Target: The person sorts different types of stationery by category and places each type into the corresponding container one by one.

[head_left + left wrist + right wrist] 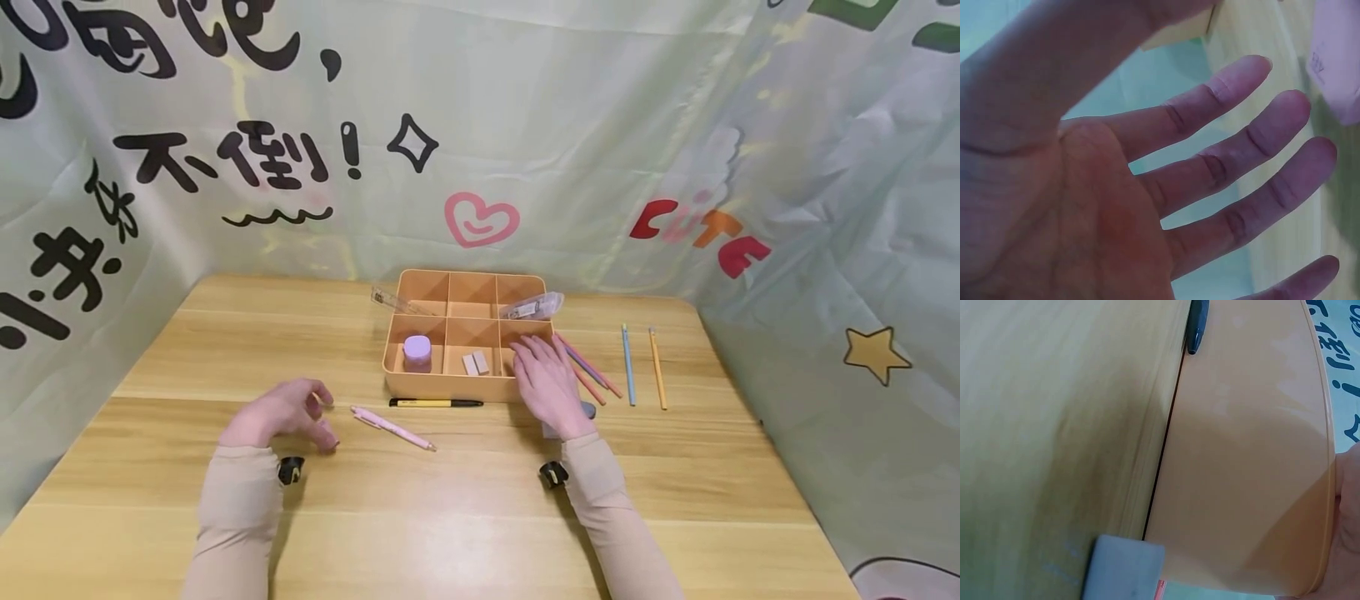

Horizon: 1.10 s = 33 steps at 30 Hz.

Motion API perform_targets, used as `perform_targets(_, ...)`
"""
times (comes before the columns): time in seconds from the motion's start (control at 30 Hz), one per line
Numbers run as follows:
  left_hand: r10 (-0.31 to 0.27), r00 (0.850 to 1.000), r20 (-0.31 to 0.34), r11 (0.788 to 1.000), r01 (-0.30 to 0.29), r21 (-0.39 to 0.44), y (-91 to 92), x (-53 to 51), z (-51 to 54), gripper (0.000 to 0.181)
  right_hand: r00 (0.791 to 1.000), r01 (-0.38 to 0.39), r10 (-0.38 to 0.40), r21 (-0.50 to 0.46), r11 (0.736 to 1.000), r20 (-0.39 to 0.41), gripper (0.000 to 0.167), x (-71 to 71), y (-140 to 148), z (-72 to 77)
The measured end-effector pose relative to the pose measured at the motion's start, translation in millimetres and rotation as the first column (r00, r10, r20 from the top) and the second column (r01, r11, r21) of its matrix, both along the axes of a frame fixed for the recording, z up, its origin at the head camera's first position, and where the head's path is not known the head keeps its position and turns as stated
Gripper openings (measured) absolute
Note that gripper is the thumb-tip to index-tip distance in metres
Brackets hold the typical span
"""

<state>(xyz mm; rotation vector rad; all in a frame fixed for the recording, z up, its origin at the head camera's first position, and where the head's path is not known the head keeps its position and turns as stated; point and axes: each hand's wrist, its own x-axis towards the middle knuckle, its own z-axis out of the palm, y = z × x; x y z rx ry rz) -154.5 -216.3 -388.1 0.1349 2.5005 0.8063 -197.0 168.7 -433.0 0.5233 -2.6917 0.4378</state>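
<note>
My left hand [292, 412] hovers over the left of the table, fingers spread and loosely bent, holding nothing. Just right of it lies a pink click pen [393, 429]; a blurred pink shape [1338, 62] shows beyond the fingers in the left wrist view. My right hand [547, 379] reaches over the front right compartment of an orange organizer box [450, 386], fingers extended. Its thumb and the compartment's contents are mostly hidden. In the right wrist view only part of that hand [1347, 531] appears, beside the box rim. A grey block-like object [1124, 569] lies below the wrist.
The box holds a purple-lidded jar [417, 353], white erasers [476, 363], a clear ruler [393, 300] and a clear packet [534, 307]. A yellow-black pen [435, 403] lies before it. Rightward are several coloured pencils [592, 367], a blue pencil [628, 367] and a yellow pencil [657, 371].
</note>
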Motion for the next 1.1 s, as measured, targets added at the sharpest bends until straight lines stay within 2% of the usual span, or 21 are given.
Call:
perform_targets(0.3, 0.016, 1.000, 0.016, 1.000, -0.015, -0.025, 4.2, 0.6, -4.6, 0.068, 1.000, 0.001, -0.001, 0.003, 1.000, -0.022, 0.035, -0.2, 0, -0.9)
perform_targets(0.6, 0.022, 0.999, 0.030, 0.999, -0.020, -0.051, 8.1, 0.6, -7.6, 0.067, 1.000, 0.001, -0.001, -0.003, 1.000, 0.000, 0.035, 1.1, -1, 1.5)
perform_targets(0.83, 0.044, 0.998, 0.048, 0.999, -0.044, -0.013, 11.6, 0.9, -9.7, 0.066, 1.000, 0.002, -0.002, -0.004, 1.000, -0.001, 0.036, 1.1, -1, 0.6)
perform_targets(1.1, 0.050, 0.997, 0.053, 0.999, -0.048, -0.023, 15.9, 0.4, -12.3, 0.062, 1.000, -0.001, 0.001, -0.002, 1.000, -0.009, 0.035, -0.1, -1, 0.2)
